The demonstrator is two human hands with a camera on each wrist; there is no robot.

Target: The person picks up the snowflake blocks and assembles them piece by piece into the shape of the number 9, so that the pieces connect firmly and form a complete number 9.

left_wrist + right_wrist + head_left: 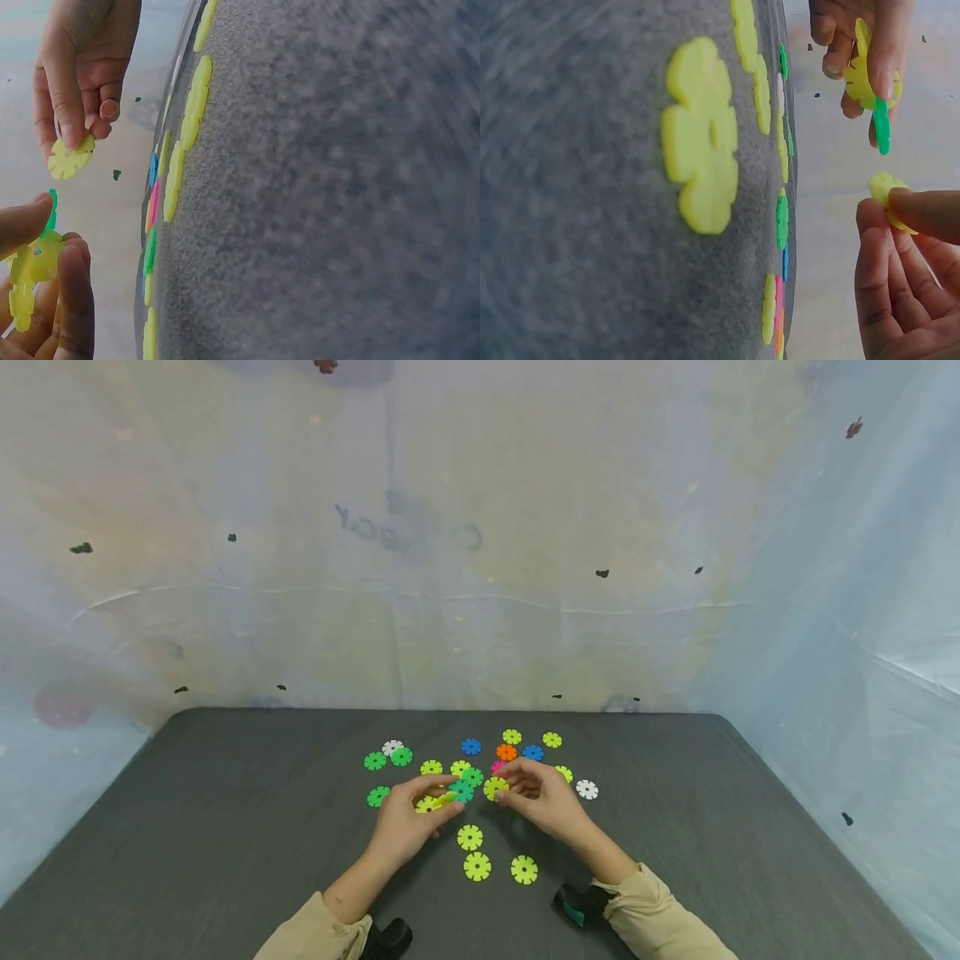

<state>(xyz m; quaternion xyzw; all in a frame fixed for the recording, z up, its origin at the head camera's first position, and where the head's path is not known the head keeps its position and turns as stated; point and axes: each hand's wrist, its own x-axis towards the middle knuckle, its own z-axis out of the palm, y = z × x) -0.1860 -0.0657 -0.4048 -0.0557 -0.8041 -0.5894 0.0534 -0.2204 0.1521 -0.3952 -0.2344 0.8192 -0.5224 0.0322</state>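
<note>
My left hand [403,825] holds a small cluster of slotted plastic discs. In the right wrist view, its yellow disc [860,81] joins another yellow one standing edge-on, and a green disc [882,127] sticks out past the thumb. My right hand [553,803] pinches a single yellow slotted disc [495,789] between thumb and fingers. That disc is apart from the cluster, with a small gap to the green disc. Both hands are raised above the dark table [247,827], facing each other.
Loose slotted discs lie about the hands. Nearer me are several yellow ones, such as a yellow disc [477,867]. Farther back lie an orange disc [507,752], a blue disc [471,747], a white disc [587,789] and a green disc [375,761]. A pale sheet [480,643] hangs behind the table.
</note>
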